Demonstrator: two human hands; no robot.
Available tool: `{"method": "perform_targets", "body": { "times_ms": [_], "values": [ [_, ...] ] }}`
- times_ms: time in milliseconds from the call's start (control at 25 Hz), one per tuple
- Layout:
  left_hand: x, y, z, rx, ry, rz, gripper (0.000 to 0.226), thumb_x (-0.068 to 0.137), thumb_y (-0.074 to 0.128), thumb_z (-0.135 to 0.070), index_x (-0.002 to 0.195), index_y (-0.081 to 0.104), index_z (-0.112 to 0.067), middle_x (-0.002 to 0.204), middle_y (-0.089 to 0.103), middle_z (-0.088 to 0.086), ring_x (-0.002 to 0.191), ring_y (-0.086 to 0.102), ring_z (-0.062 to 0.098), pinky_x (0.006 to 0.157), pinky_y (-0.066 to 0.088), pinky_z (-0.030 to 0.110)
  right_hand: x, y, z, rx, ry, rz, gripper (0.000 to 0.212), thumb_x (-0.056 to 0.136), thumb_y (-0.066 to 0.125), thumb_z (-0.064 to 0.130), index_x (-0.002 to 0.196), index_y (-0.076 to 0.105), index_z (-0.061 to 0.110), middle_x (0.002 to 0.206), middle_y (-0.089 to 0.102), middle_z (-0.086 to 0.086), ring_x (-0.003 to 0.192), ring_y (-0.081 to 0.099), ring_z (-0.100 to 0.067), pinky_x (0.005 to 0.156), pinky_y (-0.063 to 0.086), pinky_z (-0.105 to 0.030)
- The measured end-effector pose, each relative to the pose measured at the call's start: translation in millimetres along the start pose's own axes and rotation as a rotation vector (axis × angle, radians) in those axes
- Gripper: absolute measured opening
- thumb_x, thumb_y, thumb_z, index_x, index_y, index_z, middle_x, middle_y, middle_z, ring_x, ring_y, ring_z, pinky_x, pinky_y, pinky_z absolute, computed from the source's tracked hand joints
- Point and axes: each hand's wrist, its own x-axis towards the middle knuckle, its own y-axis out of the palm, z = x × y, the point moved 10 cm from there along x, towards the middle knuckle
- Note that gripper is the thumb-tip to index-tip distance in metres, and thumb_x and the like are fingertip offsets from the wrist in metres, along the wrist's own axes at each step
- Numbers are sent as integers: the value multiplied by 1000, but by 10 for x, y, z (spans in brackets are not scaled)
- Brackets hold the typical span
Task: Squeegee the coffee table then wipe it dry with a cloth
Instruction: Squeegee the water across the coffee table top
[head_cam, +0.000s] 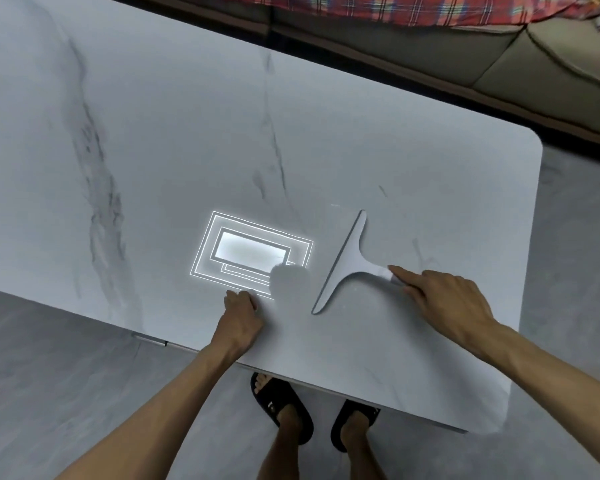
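A pale grey T-shaped squeegee (347,261) lies flat on the white marble coffee table (187,133), its blade running from far right to near left. My right hand (444,299) is shut on the end of its handle, fingers pointing along it. My left hand (239,313) rests as a closed fist on the tabletop near the front edge, left of the squeegee, holding nothing. No cloth is in view.
A bright reflection of a ceiling light (253,254) glares on the table beside my left hand. A sofa (465,46) with a plaid cloth (395,8) runs along the table's far side. My feet in black slides (284,407) stand on the grey floor at the near edge.
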Motion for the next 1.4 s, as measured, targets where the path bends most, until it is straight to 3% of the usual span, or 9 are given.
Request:
{"method": "perform_targets", "body": {
  "times_ms": [120,240,360,680,880,1000,1120,1240,1400],
  "values": [
    [9,-5,-1,15,-7,14,15,87,42,-5,80,37,-17,130,45,27,122,47,44,76,41,38,-44,-107,97,23,-21,-42,39,101,26,46,138,35,55,76,49,11,74,61,-21,59,35,-30],
    [-8,-211,135,-112,-78,-143,7,88,37,-12,88,43,-16,87,58,11,80,58,34,60,41,34,108,12,726,75,-183,-40,38,101,34,42,138,37,52,82,53,6,76,62,-24,60,38,-30],
    [-110,-410,369,-148,-165,-295,16,84,34,-8,92,46,-15,79,56,10,64,51,23,51,36,30,252,345,1395,98,-317,34,40,102,38,34,139,37,49,95,60,-1,81,62,-28,66,43,-32],
    [-202,-35,274,114,-43,-132,7,86,41,-5,84,45,-9,93,50,11,62,45,19,55,32,29,26,369,438,75,-115,0,41,101,33,40,141,33,53,90,59,2,82,63,-25,65,42,-34],
    [-230,149,132,116,-32,-85,8,85,40,-4,86,45,-9,105,51,17,84,52,30,67,35,31,-439,190,-341,18,36,-31,41,100,30,44,140,35,52,77,55,7,67,58,-19,55,35,-29],
    [-308,-26,223,17,-97,-237,9,84,41,-7,89,45,-14,76,52,5,71,53,29,61,40,32,-544,179,-79,52,-38,-25,40,100,30,45,138,33,55,79,55,8,66,59,-19,54,36,-29],
    [-358,-174,308,-22,-125,-333,12,85,41,-7,93,45,-15,77,55,4,69,54,28,60,40,32,-461,425,760,112,-243,30,45,101,40,37,139,26,55,87,58,4,69,62,-24,56,41,-31],
    [-332,-135,419,-16,-138,-288,8,86,41,-10,91,44,-15,73,54,3,63,51,22,52,36,30,-467,814,1559,70,-458,131,46,102,42,28,142,32,47,89,56,-2,62,57,-25,51,35,-29],
    [-327,114,439,105,-67,-159,11,82,40,-2,83,40,-13,87,57,12,65,52,21,55,39,31,-524,887,1196,15,-454,93,45,100,46,26,140,39,45,90,59,-3,67,60,-26,53,37,-29]
  ]
}}
